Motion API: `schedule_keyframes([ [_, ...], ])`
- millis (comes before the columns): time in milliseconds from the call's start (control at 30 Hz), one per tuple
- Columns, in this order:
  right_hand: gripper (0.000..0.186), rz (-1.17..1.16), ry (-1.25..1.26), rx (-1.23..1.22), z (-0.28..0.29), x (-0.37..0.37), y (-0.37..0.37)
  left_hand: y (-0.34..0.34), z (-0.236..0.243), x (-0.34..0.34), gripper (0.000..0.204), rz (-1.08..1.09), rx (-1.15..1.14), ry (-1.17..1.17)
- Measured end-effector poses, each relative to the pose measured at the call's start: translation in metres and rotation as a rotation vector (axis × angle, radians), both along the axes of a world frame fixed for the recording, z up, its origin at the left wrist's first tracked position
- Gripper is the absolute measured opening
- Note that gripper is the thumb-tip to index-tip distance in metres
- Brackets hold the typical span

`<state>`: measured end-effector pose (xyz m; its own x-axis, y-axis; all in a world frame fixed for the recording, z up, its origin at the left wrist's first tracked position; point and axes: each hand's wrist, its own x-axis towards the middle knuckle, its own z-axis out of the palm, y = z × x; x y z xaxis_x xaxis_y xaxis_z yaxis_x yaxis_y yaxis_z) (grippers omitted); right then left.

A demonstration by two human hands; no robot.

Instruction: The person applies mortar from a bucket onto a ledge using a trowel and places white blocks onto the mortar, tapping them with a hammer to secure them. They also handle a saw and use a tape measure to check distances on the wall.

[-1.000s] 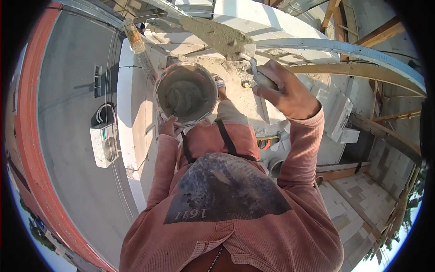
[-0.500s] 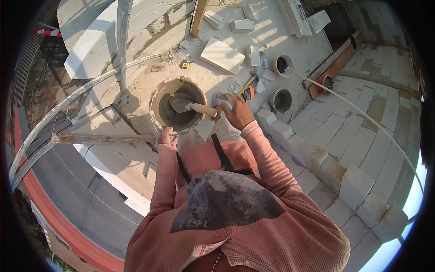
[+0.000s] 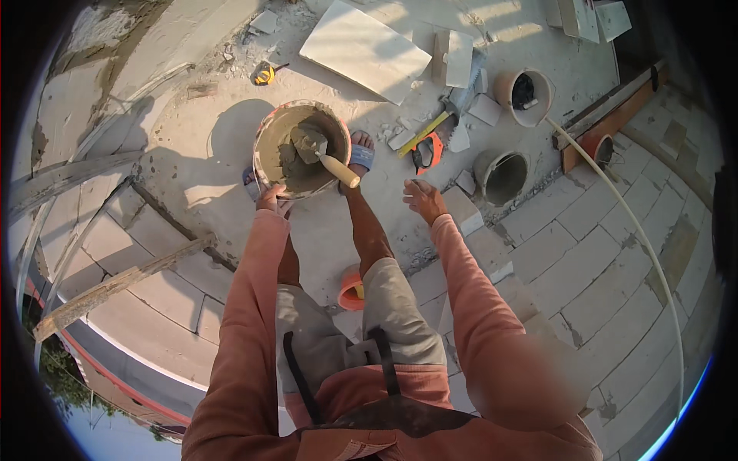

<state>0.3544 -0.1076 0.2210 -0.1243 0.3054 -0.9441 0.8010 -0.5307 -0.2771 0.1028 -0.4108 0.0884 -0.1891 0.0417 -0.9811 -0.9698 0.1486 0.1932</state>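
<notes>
Dusty concrete floor (image 3: pixel 192 146), mortar bucket (image 3: pixel 301 150), pale slab (image 3: pixel 365 50), empty buckets (image 3: pixel 501 175), tape measure (image 3: pixel 264 74)

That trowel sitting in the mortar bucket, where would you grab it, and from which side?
By the wooden handle, coming from the right with the empty right hand. The trowel has its blade down in the mortar, while the handle sticks out clean over the rim of the bucket toward that hand. The left hand holds the bucket's near rim.
</notes>
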Motion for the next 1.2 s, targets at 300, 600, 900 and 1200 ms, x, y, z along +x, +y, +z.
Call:
schedule_keyframes([
  [300, 0.102, -1.17, 0.374, -0.064, -0.227, -0.104, 0.031, -0.029, -0.067, 0.039, 0.051, 0.1, -0.018, 0.117],
  [600, 0.131, -1.391, 0.661, -0.103, -0.291, -0.133, 0.052, 0.023, -0.009, -0.071, 0.082, -0.536, -0.523, 0.74],
  [900, 0.109, -1.358, 0.608, 0.016, -0.31, -0.129, 0.046, 0.287, -0.135, -0.188, 0.076, -1.412, 0.002, 0.797],
  [1200, 0.115, -1.375, 0.66, 0.095, -0.312, -0.125, 0.045, 0.347, -0.139, -0.199, 0.077, -1.385, 0.269, 0.544],
])
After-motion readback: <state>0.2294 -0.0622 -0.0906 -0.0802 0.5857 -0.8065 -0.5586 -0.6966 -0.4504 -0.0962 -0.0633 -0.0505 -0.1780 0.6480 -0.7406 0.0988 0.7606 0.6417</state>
